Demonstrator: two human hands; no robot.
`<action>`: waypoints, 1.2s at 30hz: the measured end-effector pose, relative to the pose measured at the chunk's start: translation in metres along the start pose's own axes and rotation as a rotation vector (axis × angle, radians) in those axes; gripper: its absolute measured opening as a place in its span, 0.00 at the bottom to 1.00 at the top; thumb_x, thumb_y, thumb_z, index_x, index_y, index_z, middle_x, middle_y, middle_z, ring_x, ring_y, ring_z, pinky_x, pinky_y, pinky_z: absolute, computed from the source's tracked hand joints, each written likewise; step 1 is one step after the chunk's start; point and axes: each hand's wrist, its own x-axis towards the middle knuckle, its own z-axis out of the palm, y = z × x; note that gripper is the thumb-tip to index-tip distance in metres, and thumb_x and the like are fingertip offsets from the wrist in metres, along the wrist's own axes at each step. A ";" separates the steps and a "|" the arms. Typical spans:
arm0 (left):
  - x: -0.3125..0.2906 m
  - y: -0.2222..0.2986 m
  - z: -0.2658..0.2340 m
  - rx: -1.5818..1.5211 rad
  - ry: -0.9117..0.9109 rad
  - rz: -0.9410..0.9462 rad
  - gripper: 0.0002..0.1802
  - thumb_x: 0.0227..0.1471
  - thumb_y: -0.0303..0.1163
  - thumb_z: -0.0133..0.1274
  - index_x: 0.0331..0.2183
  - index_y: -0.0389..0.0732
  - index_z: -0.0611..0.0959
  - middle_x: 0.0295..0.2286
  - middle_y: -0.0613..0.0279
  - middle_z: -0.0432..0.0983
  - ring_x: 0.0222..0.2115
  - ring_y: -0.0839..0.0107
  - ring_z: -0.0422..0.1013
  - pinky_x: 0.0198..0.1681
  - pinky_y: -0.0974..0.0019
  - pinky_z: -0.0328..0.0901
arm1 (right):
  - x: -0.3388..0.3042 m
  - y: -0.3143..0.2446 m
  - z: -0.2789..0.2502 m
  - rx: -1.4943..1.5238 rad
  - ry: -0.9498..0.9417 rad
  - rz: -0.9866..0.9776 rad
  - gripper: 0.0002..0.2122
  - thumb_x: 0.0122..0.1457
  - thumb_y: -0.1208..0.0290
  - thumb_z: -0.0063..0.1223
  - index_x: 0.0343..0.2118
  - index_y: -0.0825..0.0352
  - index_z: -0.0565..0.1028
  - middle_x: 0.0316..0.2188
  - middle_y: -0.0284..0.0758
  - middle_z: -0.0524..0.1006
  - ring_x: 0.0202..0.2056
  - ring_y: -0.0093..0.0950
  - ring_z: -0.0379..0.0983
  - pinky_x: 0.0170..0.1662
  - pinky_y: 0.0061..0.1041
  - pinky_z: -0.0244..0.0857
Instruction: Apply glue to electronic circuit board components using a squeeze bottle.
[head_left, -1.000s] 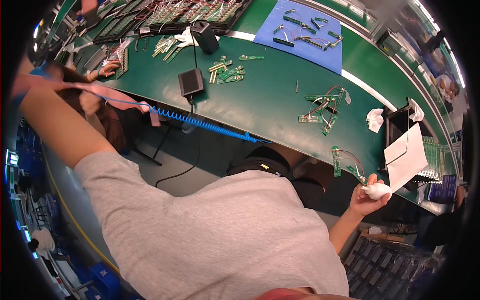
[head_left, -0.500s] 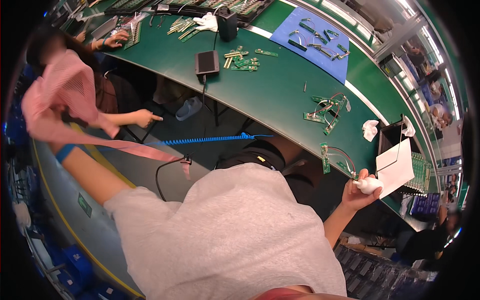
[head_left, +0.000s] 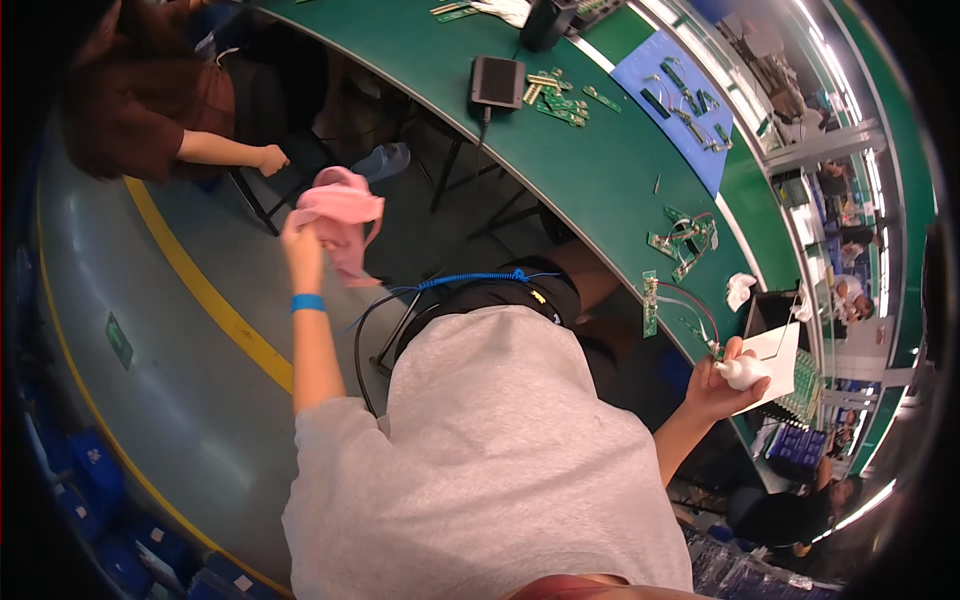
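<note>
My left hand (head_left: 301,243) is raised out to the left over the floor and grips a bunched pink cloth (head_left: 340,218); a blue band circles that wrist. My right hand (head_left: 722,382) is at the edge of the green workbench (head_left: 560,160) and holds a small white wad (head_left: 742,372), beside a white card (head_left: 770,362). A small green circuit board (head_left: 649,303) with thin wires lies on the bench edge just left of that hand. A blue coiled cord (head_left: 470,281) runs across my lap.
Another person (head_left: 150,110) in a brown top sits at the upper left, hand on a chair. On the bench lie a black box (head_left: 497,80), several green circuit boards (head_left: 685,240), a blue mat (head_left: 675,105) with parts, and a white cloth (head_left: 740,289). A yellow line (head_left: 205,295) crosses the grey floor.
My left arm has swung down and inward, and the pink cloth is now bunched up in the hand instead of hanging spread out. My right hand stays at the bench edge with the white wad.
</note>
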 end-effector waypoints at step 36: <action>-0.004 -0.153 0.308 -0.404 -1.118 -0.230 0.19 0.49 0.43 0.37 0.39 0.42 0.71 0.37 0.55 0.68 0.31 0.57 0.69 0.33 0.58 0.64 | 0.023 0.022 0.029 0.283 0.070 0.180 0.20 0.51 0.56 0.45 0.17 0.67 0.57 0.22 0.36 0.61 0.08 0.15 0.54 0.09 0.09 0.51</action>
